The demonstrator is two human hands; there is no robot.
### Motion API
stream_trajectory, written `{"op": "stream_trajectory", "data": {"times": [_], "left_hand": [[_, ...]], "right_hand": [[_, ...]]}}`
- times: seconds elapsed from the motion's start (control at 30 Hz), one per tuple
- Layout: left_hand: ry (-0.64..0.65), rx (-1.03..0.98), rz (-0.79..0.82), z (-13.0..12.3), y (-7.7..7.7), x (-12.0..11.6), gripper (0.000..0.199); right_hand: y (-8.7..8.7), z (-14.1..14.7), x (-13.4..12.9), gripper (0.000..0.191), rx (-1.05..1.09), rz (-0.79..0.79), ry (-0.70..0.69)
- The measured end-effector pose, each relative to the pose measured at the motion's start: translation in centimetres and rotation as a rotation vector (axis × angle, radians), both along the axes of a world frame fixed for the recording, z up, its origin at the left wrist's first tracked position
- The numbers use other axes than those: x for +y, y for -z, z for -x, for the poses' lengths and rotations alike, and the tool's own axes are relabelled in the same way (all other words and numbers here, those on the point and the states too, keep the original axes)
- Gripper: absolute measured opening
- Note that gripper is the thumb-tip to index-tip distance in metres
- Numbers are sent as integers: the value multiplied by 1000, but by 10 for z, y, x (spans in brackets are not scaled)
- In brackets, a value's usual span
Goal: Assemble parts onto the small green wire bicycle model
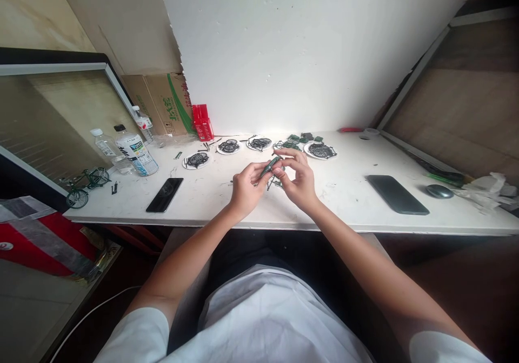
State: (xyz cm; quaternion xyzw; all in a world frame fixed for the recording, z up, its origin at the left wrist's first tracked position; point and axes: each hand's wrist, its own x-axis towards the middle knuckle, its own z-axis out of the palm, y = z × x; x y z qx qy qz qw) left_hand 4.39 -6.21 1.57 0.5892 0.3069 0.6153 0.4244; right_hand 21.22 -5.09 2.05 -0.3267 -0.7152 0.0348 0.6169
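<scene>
My left hand (247, 189) is closed on a small green model-bicycle part (271, 165), held above the table near its front middle. On the other side of that part, my right hand (299, 180) pinches its upper end between thumb and fingers. The exact shape of the part is partly covered by my fingers. Below and behind my hands, thin dark green pieces (276, 182) lie on the white table. Beyond them are white plates of black parts, among them a near left plate (195, 160) and a right plate (320, 150) with spoked wheels.
A small green bicycle model (88, 185) stands at the table's left end. Nearby are a large bottle (137, 152) and a phone (164, 195). To the right lie a dark phone (397, 194) and a mouse (439, 191). A red box (203, 122) stands against the white board (316, 60).
</scene>
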Motion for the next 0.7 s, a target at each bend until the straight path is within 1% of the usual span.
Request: {"op": "stream_trajectory", "data": {"times": [0.1, 0.17, 0.23, 0.3, 0.4, 0.6, 0.7], "left_hand": [[17, -20, 29, -1, 0, -2, 35], [21, -33, 33, -1, 0, -4, 35], [2, -23, 4, -1, 0, -4, 36], [-31, 2, -44, -1, 1, -3, 35], [-55, 10, -73, -1, 2, -1, 34], [-33, -11, -45, -1, 6, 1, 37], [-57, 2, -75, -1, 7, 1, 35]], "right_hand": [[3, 2, 0, 20, 7, -19, 21], [6, 3, 0, 18, 1, -55, 70], [8, 5, 0, 14, -11, -105, 128], [10, 7, -1, 11, -18, -140, 154], [12, 11, -3, 9, -11, -138, 150], [12, 16, -7, 12, 46, -71, 121], [12, 16, -7, 10, 56, -84, 107]]}}
